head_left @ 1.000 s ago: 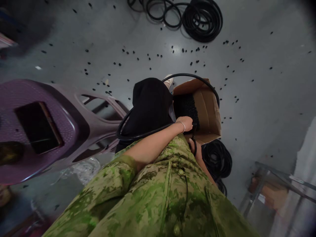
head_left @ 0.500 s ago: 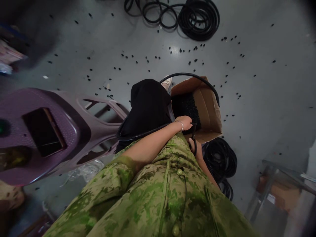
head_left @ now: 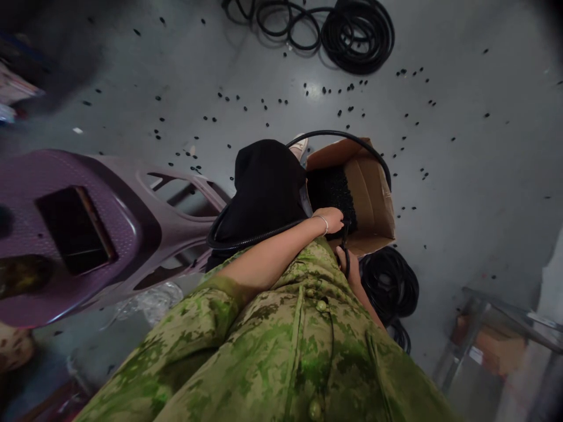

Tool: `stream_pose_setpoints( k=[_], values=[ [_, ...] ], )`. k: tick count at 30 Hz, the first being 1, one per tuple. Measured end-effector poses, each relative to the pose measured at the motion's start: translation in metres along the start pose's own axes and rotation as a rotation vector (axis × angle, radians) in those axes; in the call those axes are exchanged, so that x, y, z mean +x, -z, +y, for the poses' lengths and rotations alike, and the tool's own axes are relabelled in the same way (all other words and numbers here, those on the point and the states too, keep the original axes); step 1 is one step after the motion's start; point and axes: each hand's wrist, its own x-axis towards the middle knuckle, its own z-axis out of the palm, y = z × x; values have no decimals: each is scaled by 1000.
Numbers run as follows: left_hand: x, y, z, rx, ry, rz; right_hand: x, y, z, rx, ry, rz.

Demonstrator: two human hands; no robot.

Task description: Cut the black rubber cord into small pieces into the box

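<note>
Holding black hose point(head_left: 253, 240), left grip point(head_left: 329, 221) closed, right grip point(head_left: 349, 265) around black scissors point(head_left: 345, 241)

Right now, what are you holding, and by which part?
The left hand grips a black hose near its end; the right hand holds apparent scissors by the handles.

At 6 o'clock the shirt point(head_left: 272, 357) shows blotchy camouflage in bright green, khaki and dark olive. The stool point(head_left: 123, 223) at 9 o'clock is purple on its seat, stippled with paler dots, and mauve-grey below. Toward 3 o'clock the carton point(head_left: 373, 199) is plain brown; the coils at 1 point(head_left: 385, 41) and 4 o'clock point(head_left: 409, 287) are black, the floor point(head_left: 466, 152) grey.
</note>
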Motion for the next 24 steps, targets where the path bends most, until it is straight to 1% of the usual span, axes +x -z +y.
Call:
stream_pose_setpoints(
  k=[4,11,17,21,24],
  values=[
    [-2,1,1,-12,-7,3,0,3,-5,-18,-27,-26],
    [-1,1,2,-1,4,-6,-1,5,-8,-15,-30,-46],
    [0,0,1,24,11,-16,0,3,-3,-17,-36,-29],
    [0,1,2,27,14,-24,1,2,0,-10,-9,-16],
    [-1,2,3,13,21,-16,2,1,1,-53,8,4]
  ],
)
